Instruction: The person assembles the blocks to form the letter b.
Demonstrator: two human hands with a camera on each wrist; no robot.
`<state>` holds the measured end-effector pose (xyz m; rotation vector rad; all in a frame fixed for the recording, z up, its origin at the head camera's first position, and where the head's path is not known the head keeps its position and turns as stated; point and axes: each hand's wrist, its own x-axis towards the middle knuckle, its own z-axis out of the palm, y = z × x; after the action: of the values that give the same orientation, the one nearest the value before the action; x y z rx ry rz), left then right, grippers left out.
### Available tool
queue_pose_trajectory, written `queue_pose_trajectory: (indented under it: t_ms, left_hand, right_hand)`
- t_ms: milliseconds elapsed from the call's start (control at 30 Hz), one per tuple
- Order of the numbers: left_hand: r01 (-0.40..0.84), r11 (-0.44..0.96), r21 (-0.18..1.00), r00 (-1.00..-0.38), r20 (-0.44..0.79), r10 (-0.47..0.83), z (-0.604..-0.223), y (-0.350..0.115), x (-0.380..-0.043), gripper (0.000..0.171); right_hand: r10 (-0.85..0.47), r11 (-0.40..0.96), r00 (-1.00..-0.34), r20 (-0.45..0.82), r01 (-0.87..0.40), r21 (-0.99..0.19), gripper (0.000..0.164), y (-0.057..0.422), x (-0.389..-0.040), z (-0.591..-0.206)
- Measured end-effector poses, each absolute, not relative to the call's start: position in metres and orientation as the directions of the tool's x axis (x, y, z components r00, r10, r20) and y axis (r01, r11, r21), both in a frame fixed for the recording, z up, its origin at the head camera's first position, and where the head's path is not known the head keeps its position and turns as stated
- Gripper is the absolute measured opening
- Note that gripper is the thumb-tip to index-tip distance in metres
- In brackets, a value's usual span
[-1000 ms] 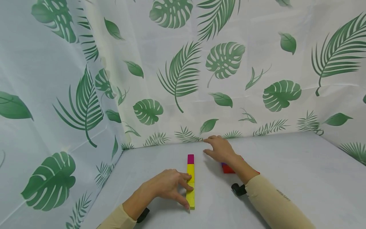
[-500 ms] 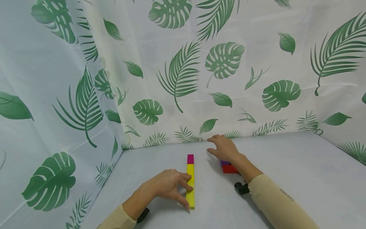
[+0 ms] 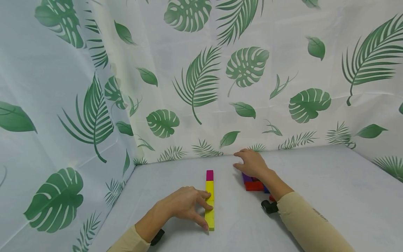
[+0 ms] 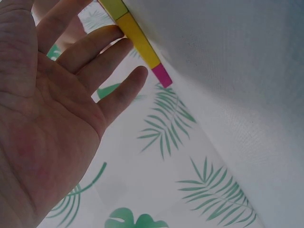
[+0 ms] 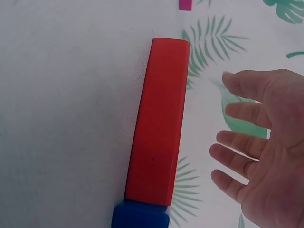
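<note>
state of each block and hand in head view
left hand, fingertips on the yellow blocks
right hand, in the air, holding nothing
yellow blocks, lying end to end
magenta block, at their far end
purple block, partly behind right hand
red block, lying beside the purple one
blue block, mostly hidden
second red block, mostly hidden

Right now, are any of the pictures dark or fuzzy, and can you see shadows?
Head view: brightest, fairly clear, with a soft shadow on the table beside the right sleeve; left wrist view: dim, the left hand shaded and slightly soft; right wrist view: greyish, the red block without strong glare.
</note>
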<state>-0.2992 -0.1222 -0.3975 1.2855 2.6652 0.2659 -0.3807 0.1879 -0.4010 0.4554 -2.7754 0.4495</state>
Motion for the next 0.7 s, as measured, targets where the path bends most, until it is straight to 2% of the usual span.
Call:
queue_pose_trajectory:
  t_ms: [400, 700]
  left_hand:
    - [0.759, 0.61, 0.227, -0.611, -0.074, 0.788, -0.397, -0.122, -0.3, 0.063]
    - [0.76, 0.611, 0.223, -0.612, -0.073, 0.788, -0.397, -0.122, -0.299, 0.063]
  right_hand:
    - [-0.262, 0.891, -0.917, 0.3, -0.349, -0.29, 0.049, 0.196, -0.382, -0.404]
    - [-0.25, 0.89, -0.942, 0.224, -0.314, -0.33, 0.048, 0.2, -0.385, -0.41]
